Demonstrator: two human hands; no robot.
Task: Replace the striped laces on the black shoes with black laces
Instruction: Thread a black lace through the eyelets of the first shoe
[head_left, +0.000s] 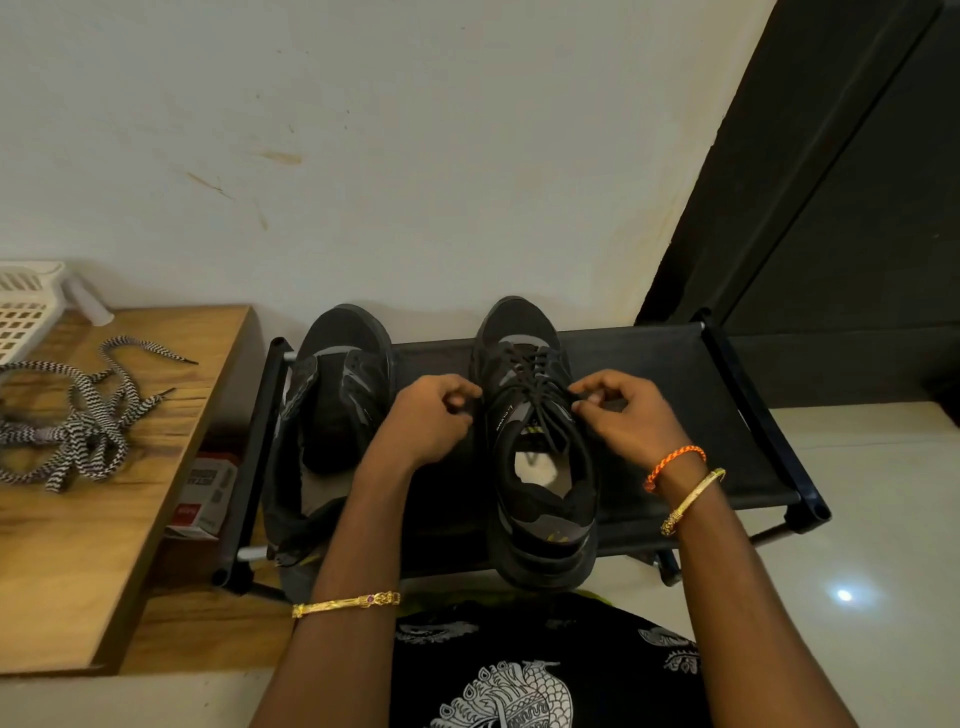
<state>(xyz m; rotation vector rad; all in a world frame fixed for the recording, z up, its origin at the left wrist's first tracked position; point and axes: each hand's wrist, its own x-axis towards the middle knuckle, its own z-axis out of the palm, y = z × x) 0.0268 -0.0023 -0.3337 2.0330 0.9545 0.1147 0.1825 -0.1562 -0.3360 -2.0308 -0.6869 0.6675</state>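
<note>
Right shoe (540, 441): black, upright on the black fabric shoe rack (675, 374), toe toward the wall, heel hanging over the near edge. Black lace (530, 379) already crossed through its eyelets.
Left shoe (332, 415): black, on the same rack, well to the left of the other shoe. Tongue pulled open; I can make out no lace on it, though dark lace on dark fabric would be hard to tell.
Left hand (431, 421): just beside the laced shoe's left flank, fingers curled with thumb and fingertips pressed together, apparently pinching one lace end; the end itself is too dark to see clearly.
Right hand (618, 415): on the shoe's right side at the upper eyelets, thumb and forefinger pinching a black lace end, other fingers curled.
Wrists: gold bangle (345, 603) on the left forearm; orange thread band (675, 465) and a second gold bangle (693, 499) on the right.
Striped laces (78, 421): black-and-white, lying in a loose tangle on the wooden desk (104, 545) left of the rack, apart from both shoes.
Desk, far corner: white slotted plastic basket (26, 306), partly out of view.
Below desk: small red-and-white box (202, 493) between the desk and the rack.
Floor: pale glossy tile (857, 493) to the right.
</note>
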